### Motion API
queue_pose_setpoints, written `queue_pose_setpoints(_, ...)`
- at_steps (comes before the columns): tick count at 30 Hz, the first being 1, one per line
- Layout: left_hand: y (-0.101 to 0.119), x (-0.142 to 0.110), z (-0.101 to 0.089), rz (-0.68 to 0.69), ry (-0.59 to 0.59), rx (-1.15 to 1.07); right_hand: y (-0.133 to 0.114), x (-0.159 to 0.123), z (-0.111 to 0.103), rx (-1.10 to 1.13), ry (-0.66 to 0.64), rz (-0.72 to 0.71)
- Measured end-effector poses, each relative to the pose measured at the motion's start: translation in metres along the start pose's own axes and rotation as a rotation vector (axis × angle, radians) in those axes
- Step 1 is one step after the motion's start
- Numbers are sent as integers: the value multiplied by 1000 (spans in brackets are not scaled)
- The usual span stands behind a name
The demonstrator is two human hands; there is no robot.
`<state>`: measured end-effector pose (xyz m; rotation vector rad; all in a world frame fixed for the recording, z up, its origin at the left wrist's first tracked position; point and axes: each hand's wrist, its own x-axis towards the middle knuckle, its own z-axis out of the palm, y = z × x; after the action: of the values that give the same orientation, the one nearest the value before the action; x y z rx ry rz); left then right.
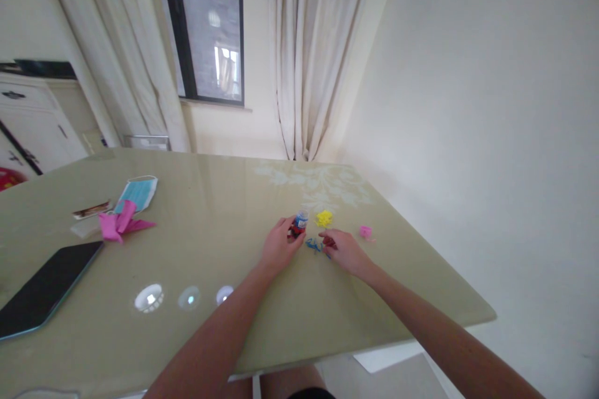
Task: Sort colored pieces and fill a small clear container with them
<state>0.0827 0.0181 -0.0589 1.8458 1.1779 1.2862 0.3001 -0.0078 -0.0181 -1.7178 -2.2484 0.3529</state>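
Note:
My left hand (279,244) is wrapped round a small clear bottle (300,222) with a blue and red label, held upright at the table. Just right of it lie some small blue pieces (313,245). Over the right end of these pieces is my right hand (344,250), its fingers curled and the thumb and index finger close together. Whatever may be between those fingertips is too small to make out. A little pile of yellow pieces (324,218) sits beyond my hands, and a small pink item (365,232) lies to the right of my right hand.
The glossy table (210,199) ends at a wall on the right. On its left side lie a folded pink paper shape (119,223), a blue face mask (138,192), a narrow brown-and-white packet (91,210) and a dark tablet (49,287). Curtains (313,43) hang behind.

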Motion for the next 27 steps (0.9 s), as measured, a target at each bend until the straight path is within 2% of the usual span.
queue_pose_setpoints(4,1,0,0,-9,-10,-1,15,6,-4,0,96,29)
queue_pose_setpoints(9,2,0,-1,-5,-5,6,20,5,1,47,85,-59)
queue_pose_setpoints(13,1,1,0,-6,-10,-9,17,4,9,225,65,-135)
queue_pose_setpoints(17,1,1,0,-40,-17,-73,12,6,13,325,83,-83)
queue_pose_setpoints(27,-2,1,1,-34,-4,-65,-10,5,9,211,-3,-100)
